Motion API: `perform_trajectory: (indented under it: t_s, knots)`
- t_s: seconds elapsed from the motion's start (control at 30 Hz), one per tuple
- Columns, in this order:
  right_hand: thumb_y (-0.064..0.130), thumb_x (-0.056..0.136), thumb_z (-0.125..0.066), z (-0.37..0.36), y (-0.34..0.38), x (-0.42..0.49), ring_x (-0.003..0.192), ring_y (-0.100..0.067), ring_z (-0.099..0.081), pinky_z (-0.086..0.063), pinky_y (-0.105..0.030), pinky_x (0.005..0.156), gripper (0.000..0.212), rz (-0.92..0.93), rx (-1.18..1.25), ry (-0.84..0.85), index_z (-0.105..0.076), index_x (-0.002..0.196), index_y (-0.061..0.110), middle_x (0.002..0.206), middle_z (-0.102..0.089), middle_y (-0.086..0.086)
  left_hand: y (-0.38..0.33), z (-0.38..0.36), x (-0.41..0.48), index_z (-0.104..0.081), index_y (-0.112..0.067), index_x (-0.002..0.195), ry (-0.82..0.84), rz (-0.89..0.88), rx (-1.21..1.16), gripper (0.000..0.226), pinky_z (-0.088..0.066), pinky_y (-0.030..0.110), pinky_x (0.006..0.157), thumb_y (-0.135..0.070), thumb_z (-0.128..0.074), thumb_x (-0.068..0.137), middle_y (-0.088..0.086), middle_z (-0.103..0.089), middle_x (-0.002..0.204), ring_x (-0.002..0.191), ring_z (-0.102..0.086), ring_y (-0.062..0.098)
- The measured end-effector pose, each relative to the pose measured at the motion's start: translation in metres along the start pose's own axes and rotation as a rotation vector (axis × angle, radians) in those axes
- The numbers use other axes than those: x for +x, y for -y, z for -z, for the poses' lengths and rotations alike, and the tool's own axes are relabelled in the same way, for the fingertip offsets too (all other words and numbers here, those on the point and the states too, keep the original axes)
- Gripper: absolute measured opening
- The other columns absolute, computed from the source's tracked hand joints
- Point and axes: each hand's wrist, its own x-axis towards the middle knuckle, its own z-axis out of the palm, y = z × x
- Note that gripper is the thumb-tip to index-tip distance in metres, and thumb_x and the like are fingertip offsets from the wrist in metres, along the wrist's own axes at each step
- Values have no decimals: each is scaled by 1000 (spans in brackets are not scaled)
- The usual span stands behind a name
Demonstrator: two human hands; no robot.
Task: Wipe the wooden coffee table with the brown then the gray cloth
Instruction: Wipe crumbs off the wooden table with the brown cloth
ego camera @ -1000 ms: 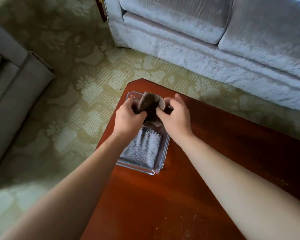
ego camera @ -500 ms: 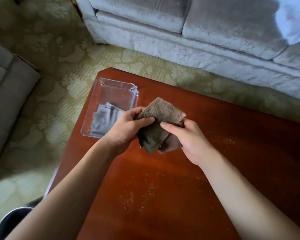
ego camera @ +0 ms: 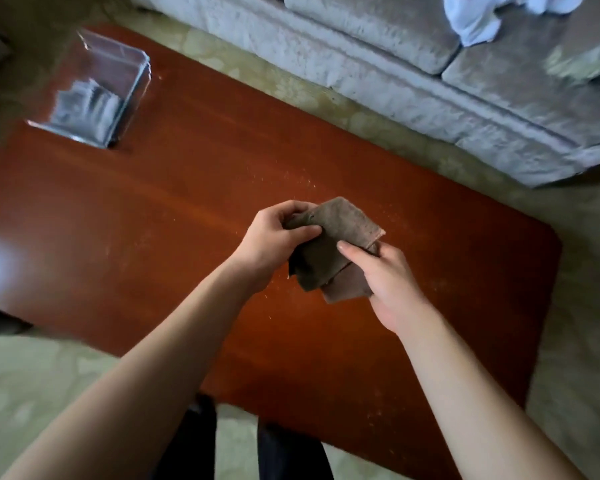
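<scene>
Both my hands hold the folded brown cloth above the middle of the reddish wooden coffee table. My left hand pinches its upper left edge. My right hand grips its lower right side, thumb on top. The gray cloth lies inside a clear plastic tray at the table's far left corner. Pale crumbs and dust speckle the tabletop around the hands.
A light gray sofa runs along the table's far side, with a white garment on its seat. Patterned beige carpet surrounds the table. My dark trouser legs show at the near edge.
The brown cloth came out of the tray and both hands carried it right, to the middle of the table. The view swung right, so the tray now sits far left.
</scene>
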Motion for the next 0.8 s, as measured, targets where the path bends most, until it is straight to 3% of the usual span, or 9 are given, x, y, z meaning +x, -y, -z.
perform_trajectory:
  t_s: [0.2,0.3,0.47,0.57,0.67,0.73,0.8]
  knots:
    - [18,97,-72,61,-59,-53,110,-25,-72,-53,-56,106,15,-24,-65,-7,-75,111,22,108,-80,2,57,-32,-62,-64,-21,132,-97,84,10,35,-59,42,96,-21,-69,98,-3,-72,123,114,-69,16]
    - [15,97,-72,85,-94,-71,105,-25,-74,-55,-57,104,11,-31,-95,-36,-75,107,21,103,-81,1,87,-38,-90,-66,-22,130,-218,97,27,30,-57,47,101,-27,-65,100,-1,-72,121,113,-68,14]
    - [18,97,-73,117,-155,-100,109,-23,-73,-55,-53,104,14,-41,-111,-30,-73,110,23,111,-79,1,152,-72,-146,-66,-20,130,-313,89,29,29,-57,42,99,-28,-62,102,-2,-72,119,110,-68,11]
    - [15,97,-72,134,-185,-124,106,-22,-75,-59,-45,96,15,-64,-71,37,-72,111,21,106,-81,2,195,-112,-183,-63,-21,135,-257,90,-13,43,-53,36,103,-39,-69,97,-5,-69,126,115,-65,7]
    - [8,98,-68,154,-208,-144,98,-19,-78,-60,-36,81,18,-92,-27,89,-70,114,16,104,-81,0,233,-156,-207,-76,-23,115,-199,141,-173,40,-54,47,103,-49,-79,84,2,-76,113,109,-69,18]
    - [6,98,-68,172,-217,-151,96,-20,-78,-60,-37,80,18,-102,-35,98,-70,113,14,105,-81,-4,251,-182,-215,-79,-20,100,-216,116,-277,23,-55,51,94,-36,-81,83,5,-76,95,92,-69,22]
    - [7,96,-70,193,-223,-152,101,-24,-78,-61,-45,88,20,-106,-70,121,-71,116,12,111,-80,-9,263,-206,-220,-77,-23,88,-272,99,-317,7,-54,48,82,-16,-76,90,2,-71,82,80,-65,22]
